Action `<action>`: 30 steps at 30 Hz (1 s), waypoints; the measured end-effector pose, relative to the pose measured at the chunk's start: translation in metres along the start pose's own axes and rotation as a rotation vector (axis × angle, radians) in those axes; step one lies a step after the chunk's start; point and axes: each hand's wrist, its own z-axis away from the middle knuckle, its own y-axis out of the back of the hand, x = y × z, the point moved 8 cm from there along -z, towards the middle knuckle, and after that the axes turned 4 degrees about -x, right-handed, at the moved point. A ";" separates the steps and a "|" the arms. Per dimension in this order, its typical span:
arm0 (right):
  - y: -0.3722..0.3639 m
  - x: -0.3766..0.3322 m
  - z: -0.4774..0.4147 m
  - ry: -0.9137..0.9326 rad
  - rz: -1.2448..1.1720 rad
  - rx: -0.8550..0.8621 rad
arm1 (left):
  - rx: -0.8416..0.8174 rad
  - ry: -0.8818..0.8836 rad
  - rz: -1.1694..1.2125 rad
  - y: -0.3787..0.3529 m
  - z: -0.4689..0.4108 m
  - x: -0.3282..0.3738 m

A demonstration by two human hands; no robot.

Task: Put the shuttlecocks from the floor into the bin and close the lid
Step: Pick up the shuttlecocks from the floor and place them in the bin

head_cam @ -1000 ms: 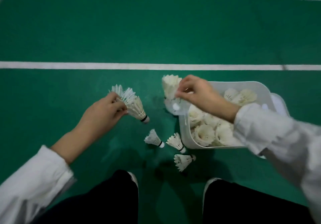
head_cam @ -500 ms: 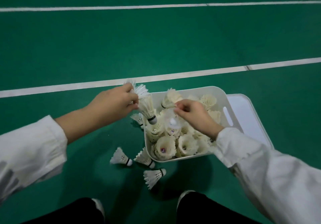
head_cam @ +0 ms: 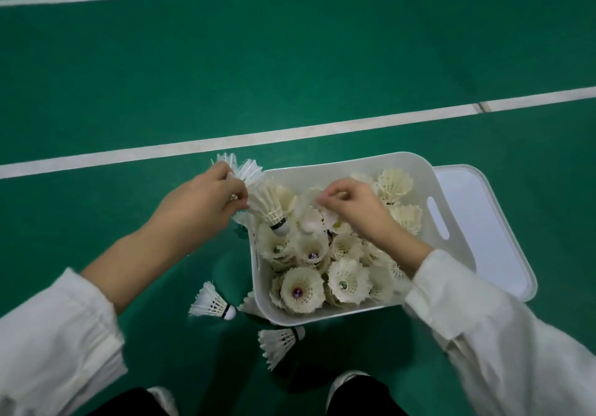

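Shuttlecocks point(head_cam: 271, 202) are gripped by the left hand point(head_cam: 206, 199) at the left rim of the bin point(head_cam: 322, 165), while a blurred second shuttlecock point(head_cam: 317, 219) is seemingly pinched by the right hand point(head_cam: 354, 209).

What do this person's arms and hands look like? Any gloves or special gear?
No gloves or gear: the left hand and right hand are bare. Both arms wear loose white long sleeves with soft cuffs. The left sleeve ends partway up the forearm; the right sleeve reaches the wrist.
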 end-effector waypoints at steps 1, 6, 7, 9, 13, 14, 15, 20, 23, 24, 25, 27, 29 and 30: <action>0.018 0.006 0.004 -0.021 -0.038 0.092 | -0.001 0.003 0.001 -0.001 0.001 0.001; 0.053 0.022 -0.001 -0.096 -0.112 0.272 | 0.007 -0.059 -0.012 -0.011 0.006 0.017; 0.048 0.019 -0.007 -0.096 -0.115 0.256 | -0.009 -0.064 -0.020 -0.015 0.007 0.019; 0.031 0.013 -0.021 -0.110 -0.127 0.204 | -0.039 -0.061 -0.041 -0.020 0.010 0.022; -0.002 0.018 -0.044 -0.214 -0.070 0.124 | -0.039 -0.053 -0.069 -0.019 0.014 0.019; -0.007 0.021 -0.047 -0.230 -0.002 0.109 | -0.029 -0.050 -0.073 -0.018 0.015 0.017; -0.011 0.023 -0.050 -0.244 0.047 0.098 | -0.024 -0.046 -0.073 -0.018 0.016 0.015; 0.002 0.011 -0.034 -0.157 0.243 0.133 | -0.020 -0.042 -0.042 -0.020 0.015 0.009; 0.013 -0.023 -0.004 0.074 0.330 0.214 | -0.002 -0.047 -0.011 -0.019 0.013 0.006; 0.010 -0.034 0.008 0.145 0.298 0.195 | 0.006 -0.047 -0.001 -0.019 0.012 0.006; 0.002 -0.045 0.019 0.211 0.268 0.146 | 0.012 -0.048 0.012 -0.019 0.012 0.006; -0.024 -0.064 0.034 0.344 0.276 -0.013 | 0.014 -0.054 0.032 -0.019 0.010 0.010; -0.049 -0.071 0.039 0.422 0.352 -0.159 | 0.014 -0.050 0.035 -0.020 0.010 0.013; -0.056 -0.070 0.037 0.423 0.411 -0.192 | 0.007 -0.042 0.038 -0.020 0.011 0.013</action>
